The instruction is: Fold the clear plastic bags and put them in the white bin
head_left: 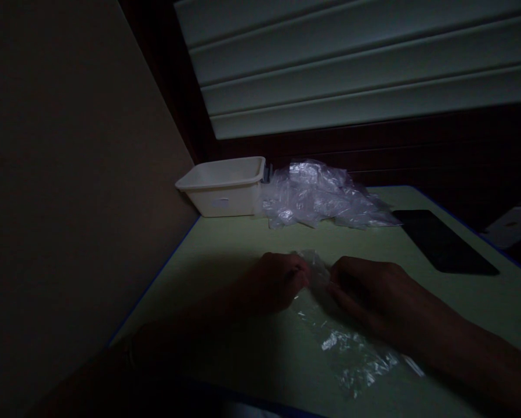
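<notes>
A clear plastic bag (347,348) lies flat on the pale green table (225,249), running from between my hands toward the near right. My left hand (280,284) is curled into a pinch on the bag's far end. Facing it, my right hand (365,287) also has its fingers closed on that same end. The two hands nearly touch over the bag's mouth. The scene is very dim, so the fingertips are hard to make out.
A white plastic tub (223,186) stands at the table's far left corner. Beside it lies a heap of clear plastic bags (321,194). A dark flat slab (443,241) rests at the right. A wall rises at left, window blinds behind.
</notes>
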The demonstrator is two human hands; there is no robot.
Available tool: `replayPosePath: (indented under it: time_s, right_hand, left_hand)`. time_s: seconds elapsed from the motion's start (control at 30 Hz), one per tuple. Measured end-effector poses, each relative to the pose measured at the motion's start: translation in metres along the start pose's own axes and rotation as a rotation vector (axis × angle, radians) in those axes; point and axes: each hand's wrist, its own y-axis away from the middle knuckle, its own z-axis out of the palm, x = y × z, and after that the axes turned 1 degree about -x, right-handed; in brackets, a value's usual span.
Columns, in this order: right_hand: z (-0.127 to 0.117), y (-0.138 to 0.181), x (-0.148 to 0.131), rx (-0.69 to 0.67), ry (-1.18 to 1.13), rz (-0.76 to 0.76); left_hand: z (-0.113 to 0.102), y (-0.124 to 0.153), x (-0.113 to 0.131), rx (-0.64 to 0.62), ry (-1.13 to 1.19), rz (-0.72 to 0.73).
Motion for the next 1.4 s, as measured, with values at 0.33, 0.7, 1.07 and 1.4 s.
replayPosePath:
  time_s: [0.33,0.7,1.07,1.4]
  right_hand:
    - [0.008,0.006,-0.005,-0.089,-0.042,-0.110]
    - [0.010,0.005,0.000,-0.057,0.034,0.018]
    - [0.004,0.003,-0.001,-0.021,0.086,0.032]
    - [0.014,0.005,-0.001,0.014,0.134,-0.112]
  left_hand:
    - [0.000,-0.011,-0.012,-0.006,0.500,-0.264]
    - [-0.005,-0.010,-0.008,-0.095,0.579,-0.279]
    - [-0.006,-0.006,-0.001,-0.049,0.573,-0.257]
    - [0.002,-0.010,0.014,-0.308,0.609,-0.481]
